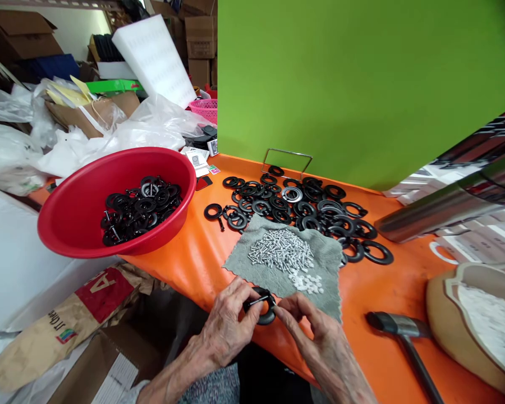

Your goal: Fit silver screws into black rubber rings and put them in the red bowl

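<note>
Both of my hands are at the table's near edge, holding a black rubber ring point(264, 306) with a metal screw point(256, 301) lying across or through it. My left hand point(229, 317) grips the ring's left side, and the fingertips of my right hand point(307, 325) pinch its right side. Just beyond them lies a grey cloth point(324, 269) bearing a heap of silver screws point(280, 249) and small white pieces point(307, 282). Many loose black rings point(294, 205) lie past the cloth. A red plastic basin point(69, 224) holds more black rings with screws.
The orange table point(387, 280) ends at a green wall point(353, 84). A hammer point(399, 328), a tan bowl of white material point(467, 331), a steel tube point(446, 210) and a wire stand point(286, 160) stand about. Plastic bags and cardboard boxes point(107, 365) crowd the left.
</note>
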### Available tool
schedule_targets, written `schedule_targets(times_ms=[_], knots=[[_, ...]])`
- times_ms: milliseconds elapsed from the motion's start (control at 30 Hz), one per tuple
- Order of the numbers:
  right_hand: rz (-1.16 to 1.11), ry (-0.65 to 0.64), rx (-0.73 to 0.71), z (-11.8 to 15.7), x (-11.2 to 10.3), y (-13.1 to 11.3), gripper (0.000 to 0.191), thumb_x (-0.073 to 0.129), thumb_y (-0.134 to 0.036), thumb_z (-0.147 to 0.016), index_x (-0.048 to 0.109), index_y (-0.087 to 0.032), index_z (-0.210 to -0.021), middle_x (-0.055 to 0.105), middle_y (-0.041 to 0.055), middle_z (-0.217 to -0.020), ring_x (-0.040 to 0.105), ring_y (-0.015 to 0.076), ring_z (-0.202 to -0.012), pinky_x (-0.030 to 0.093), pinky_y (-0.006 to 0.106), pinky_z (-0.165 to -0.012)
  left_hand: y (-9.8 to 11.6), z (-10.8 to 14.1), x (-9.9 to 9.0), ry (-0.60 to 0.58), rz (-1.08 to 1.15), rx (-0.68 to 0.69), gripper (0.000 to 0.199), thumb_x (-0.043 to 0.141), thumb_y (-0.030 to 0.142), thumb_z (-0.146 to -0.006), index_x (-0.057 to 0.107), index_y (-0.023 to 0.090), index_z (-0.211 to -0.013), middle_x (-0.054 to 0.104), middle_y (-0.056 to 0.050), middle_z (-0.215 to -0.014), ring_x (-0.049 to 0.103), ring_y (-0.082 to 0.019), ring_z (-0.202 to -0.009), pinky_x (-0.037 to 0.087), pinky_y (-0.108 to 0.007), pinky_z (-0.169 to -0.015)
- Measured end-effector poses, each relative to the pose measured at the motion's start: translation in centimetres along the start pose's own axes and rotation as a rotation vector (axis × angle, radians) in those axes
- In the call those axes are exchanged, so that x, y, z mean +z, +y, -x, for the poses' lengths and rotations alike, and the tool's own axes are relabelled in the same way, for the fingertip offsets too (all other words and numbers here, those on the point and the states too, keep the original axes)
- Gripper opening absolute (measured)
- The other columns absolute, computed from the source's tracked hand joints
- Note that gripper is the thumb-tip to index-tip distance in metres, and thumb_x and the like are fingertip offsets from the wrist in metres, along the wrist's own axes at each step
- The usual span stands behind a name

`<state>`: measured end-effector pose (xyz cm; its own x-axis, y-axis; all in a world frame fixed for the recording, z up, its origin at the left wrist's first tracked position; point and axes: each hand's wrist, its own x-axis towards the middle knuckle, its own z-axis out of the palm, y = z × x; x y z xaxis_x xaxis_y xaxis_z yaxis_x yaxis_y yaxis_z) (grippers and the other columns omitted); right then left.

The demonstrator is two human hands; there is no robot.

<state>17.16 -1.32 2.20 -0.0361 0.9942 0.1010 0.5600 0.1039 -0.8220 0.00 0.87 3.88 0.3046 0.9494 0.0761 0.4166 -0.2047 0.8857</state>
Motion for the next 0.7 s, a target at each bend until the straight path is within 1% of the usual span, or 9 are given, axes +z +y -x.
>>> schedule_targets(times_ms=[100,200,267,367,400,467,533,600,700], knots=[[-0.001,0.054,-0.017,0.4,0.5,-0.1,0.026,0.051,-0.046,-0.091,0.055,-0.024,-0.077,0.057,-0.0018,-0.064,0.053,0.0135,-0.056,0.046,0.024,-0.056,0.0,0.1,0.2,-0.012,0.006,0.026,0.01,0.051,0.014,-0.09,0.059,0.018,-0.086,0.058,-0.003,-0.083,0.055,-0.016,-0.08,0.046,-0.027,-0.076],[-0.004,0.07,-0.022,0.5,0.8,-0.2,0.023,0.05,-0.042,-0.092,0.055,-0.024,-0.079,0.059,0.0001,-0.069,0.055,0.0146,-0.059,0.049,0.026,-0.059,-0.1,0.3,0.3,-0.012,0.007,0.057,0.012,0.049,0.014,-0.091,0.06,0.017,-0.088,0.058,-0.005,-0.084,0.056,-0.018,-0.084,0.046,-0.028,-0.078],[-0.017,0.066,-0.025,0.3,0.7,-0.2,0.019,0.051,-0.04,-0.092,0.058,-0.024,-0.094,0.061,0.0009,-0.074,0.058,0.0155,-0.064,0.051,0.028,-0.063,-0.1,0.3,0.1,-0.025,0.031,0.072,0.013,0.049,0.013,-0.091,0.061,0.017,-0.089,0.059,-0.005,-0.086,0.056,-0.018,-0.086,0.046,-0.029,-0.079],[-0.076,-0.024,-0.08,-0.1,0.1,-0.2,0.027,0.05,-0.037,-0.093,0.057,-0.026,-0.117,0.063,0.0011,-0.084,0.061,0.0152,-0.075,0.052,0.027,-0.07,0.1,0.3,-0.4,-0.07,0.085,0.063,0.013,0.05,0.012,-0.09,0.062,0.016,-0.089,0.059,-0.005,-0.086,0.056,-0.017,-0.085,0.045,-0.027,-0.079],[-0.095,-0.076,-0.107,-0.3,-0.2,-0.2,0.027,0.051,-0.035,-0.093,0.058,-0.027,-0.118,0.063,0.001,-0.086,0.061,0.0148,-0.077,0.052,0.027,-0.071,0.1,0.3,-0.6,-0.087,0.097,0.05,0.013,0.051,0.012,-0.09,0.062,0.016,-0.089,0.058,-0.005,-0.085,0.056,-0.017,-0.084,0.045,-0.027,-0.078],[-0.103,-0.15,-0.141,-0.4,-0.6,-0.3,0.021,0.054,-0.032,-0.091,0.062,-0.028,-0.11,0.062,0.0013,-0.086,0.062,0.0149,-0.078,0.052,0.026,-0.07,0.2,0.4,-1.0,-0.111,0.104,0.013,0.012,0.052,0.012,-0.089,0.063,0.016,-0.086,0.057,-0.004,-0.083,0.056,-0.017,-0.082,0.045,-0.026,-0.076],[-0.074,-0.162,-0.13,-0.3,-0.7,-0.4,0.014,0.055,-0.034,-0.09,0.064,-0.028,-0.099,0.063,0.0018,-0.083,0.063,0.0164,-0.077,0.054,0.026,-0.068,0.3,0.4,-1.4,-0.134,0.1,-0.017,0.012,0.053,0.012,-0.089,0.064,0.017,-0.086,0.057,-0.003,-0.082,0.056,-0.016,-0.08,0.044,-0.026,-0.075],[-0.043,-0.13,-0.092,0.0,-0.5,-0.1,0.014,0.055,-0.039,-0.089,0.064,-0.029,-0.094,0.065,0.0024,-0.084,0.065,0.0184,-0.078,0.056,0.028,-0.07,0.5,0.5,-1.7,-0.144,0.091,-0.032,0.012,0.054,0.012,-0.088,0.064,0.017,-0.085,0.058,-0.003,-0.082,0.056,-0.016,-0.08,0.044,-0.026,-0.076],[-0.035,-0.082,-0.075,0.3,-0.2,1.1,0.029,0.058,-0.044,-0.086,0.06,-0.03,-0.111,0.07,0.0034,-0.096,0.068,0.02,-0.085,0.058,0.029,-0.076,1.4,0.2,-2.9,-0.109,0.058,-0.019,0.009,0.056,0.014,-0.086,0.063,0.018,-0.084,0.06,-0.003,-0.082,0.057,-0.015,-0.079,0.045,-0.026,-0.076]])
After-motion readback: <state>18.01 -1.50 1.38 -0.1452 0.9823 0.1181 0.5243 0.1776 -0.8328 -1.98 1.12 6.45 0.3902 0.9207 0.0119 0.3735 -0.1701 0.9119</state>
